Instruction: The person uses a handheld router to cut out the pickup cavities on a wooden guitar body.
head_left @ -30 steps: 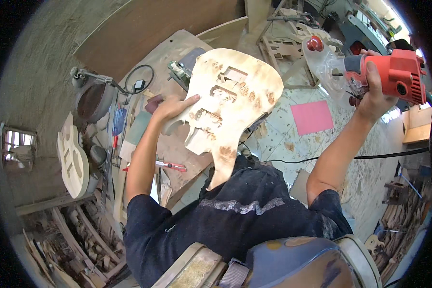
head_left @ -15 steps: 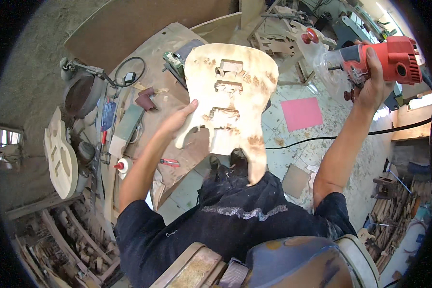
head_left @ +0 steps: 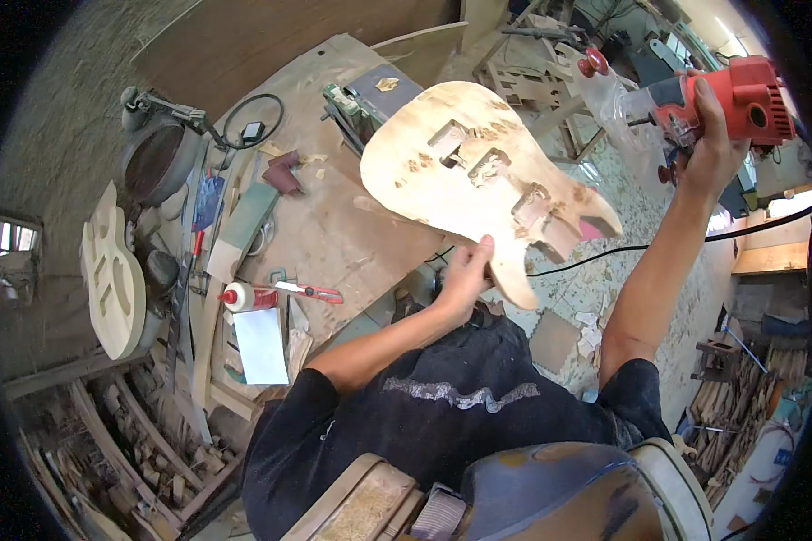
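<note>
My left hand point(head_left: 467, 275) grips the pale wooden guitar body point(head_left: 429, 180) by one horn at its lower edge, thumb on the face. The tilted body has burl-like brown marks and three routed cavities, with its horns toward the lower right. At the upper right my right hand point(head_left: 705, 153) is closed round a red handheld router point(head_left: 747, 104), raised clear of the body. The router has a clear plastic base, red knobs and a bit showing.
Behind the body, a workbench point(head_left: 343, 252) holds a glue bottle point(head_left: 251, 298), white paper point(head_left: 260, 347) and tools. Another guitar body point(head_left: 113, 279) stands left. A black cord point(head_left: 632, 250) runs rightward from behind the body. Wood scraps point(head_left: 126, 433) lie lower left.
The guitar body has swung round, its horns moving from the bottom toward the lower right. My left hand has moved right and down with it, while the router has risen slightly.
</note>
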